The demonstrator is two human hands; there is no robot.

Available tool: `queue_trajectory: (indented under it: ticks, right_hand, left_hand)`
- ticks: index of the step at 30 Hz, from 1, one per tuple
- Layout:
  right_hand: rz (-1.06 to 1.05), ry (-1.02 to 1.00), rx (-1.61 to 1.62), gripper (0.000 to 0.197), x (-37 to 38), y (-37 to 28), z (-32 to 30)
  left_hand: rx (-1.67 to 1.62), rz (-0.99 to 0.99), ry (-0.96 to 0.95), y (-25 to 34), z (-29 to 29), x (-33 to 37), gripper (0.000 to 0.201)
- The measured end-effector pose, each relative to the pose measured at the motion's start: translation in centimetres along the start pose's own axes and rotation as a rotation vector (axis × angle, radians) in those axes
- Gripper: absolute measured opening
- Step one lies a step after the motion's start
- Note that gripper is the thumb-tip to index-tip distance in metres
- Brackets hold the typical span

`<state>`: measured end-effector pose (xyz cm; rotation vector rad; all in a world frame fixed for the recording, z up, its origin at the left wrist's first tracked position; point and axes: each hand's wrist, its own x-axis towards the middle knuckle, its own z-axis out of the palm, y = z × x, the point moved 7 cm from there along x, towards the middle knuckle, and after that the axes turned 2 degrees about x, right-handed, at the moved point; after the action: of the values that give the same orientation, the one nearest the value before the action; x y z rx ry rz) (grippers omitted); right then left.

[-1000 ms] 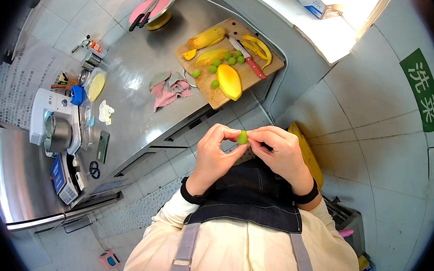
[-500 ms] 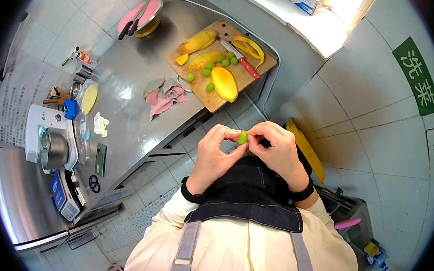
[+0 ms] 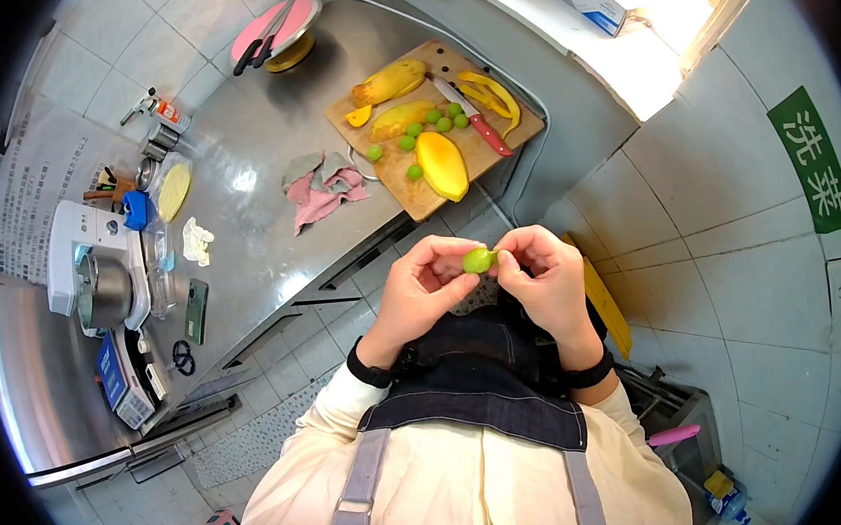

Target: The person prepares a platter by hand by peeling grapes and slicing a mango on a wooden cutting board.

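In front of my apron, my left hand (image 3: 421, 287) holds a green grape (image 3: 478, 259) between thumb and fingertips. Close beside it, my right hand (image 3: 546, 280) pinches a thin bit at the grape's right end; whether this is skin or stem I cannot tell. Beyond my hands lies a wooden cutting board (image 3: 389, 172). A peeled mango piece (image 3: 442, 166), a larger unpeeled mango piece (image 3: 389, 81), and several loose green grapes (image 3: 408, 142) rest on it. A red-handled knife (image 3: 486, 134) lies beside yellow peel strips (image 3: 488, 95).
A pink and grey cloth (image 3: 320, 197) lies on the steel counter (image 3: 239, 242), left of the board. Two dark-handled knives sit on a pink turntable (image 3: 291, 24) at the back. A phone (image 3: 196, 311) and white scale (image 3: 67, 241) are at left; a sink (image 3: 691, 409) is at right.
My right hand has shifted slightly right and up, away from the left, with a thin bit now stretched from the grape. More of the grape shows.
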<state>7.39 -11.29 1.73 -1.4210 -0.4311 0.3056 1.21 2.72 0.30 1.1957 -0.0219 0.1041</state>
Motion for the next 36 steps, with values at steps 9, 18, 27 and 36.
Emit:
queue_trajectory:
  ticks: [9, 18, 27, 36]
  right_hand:
    - [-0.394, -0.015, -0.432, 0.012, -1.1, -3.2, 1.3]
    - [-0.15, 0.086, -0.093, 0.011, -1.5, -1.0, -0.4]
    - [-0.042, -0.156, -1.129, 0.033, -6.4, 4.2, -8.5]
    - [-0.201, 0.072, -1.103, 0.027, -4.9, 0.9, -6.2]
  left_hand:
    - [-0.019, -0.11, 0.029, -1.6, -0.9, 0.1, 0.03]
    - [-0.335, -0.216, -0.114, -2.4, 0.4, 0.4, 0.03]
    - [-0.326, -0.299, -0.005, -3.2, 0.1, 0.7, 0.033]
    - [-0.238, -0.233, -0.091, -3.0, 0.5, 1.0, 0.028]
